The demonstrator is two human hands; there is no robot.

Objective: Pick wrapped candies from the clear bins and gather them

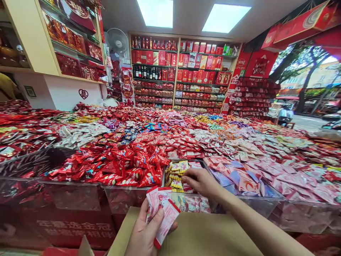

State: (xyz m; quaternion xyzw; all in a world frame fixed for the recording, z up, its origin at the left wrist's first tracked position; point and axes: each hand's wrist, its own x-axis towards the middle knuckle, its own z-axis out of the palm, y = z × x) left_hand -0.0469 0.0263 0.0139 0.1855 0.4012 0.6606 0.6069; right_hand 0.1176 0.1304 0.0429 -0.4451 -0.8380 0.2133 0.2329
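Several pink-and-white candy packets (167, 217) with red ends are fanned out in my left hand (146, 229), the thumb pressed across them. My right hand (198, 180) reaches into a clear plastic bin, its fingers bent together at the right edge of a stack of yellow candy packets (176, 174). Whatever lies between those fingertips is hidden. Pink packets (195, 165) show behind the right hand in the same bin. Below both hands is an open cardboard box (207, 231), partly covered by my left hand.
Red candy packets (133, 165) are heaped left of the bin, pink and lilac ones (245, 177) right of it. Clear bin fronts (122, 199) line the near edge. Shelves with bottles and red boxes (154, 57) stand behind. A street (306, 122) opens at right.
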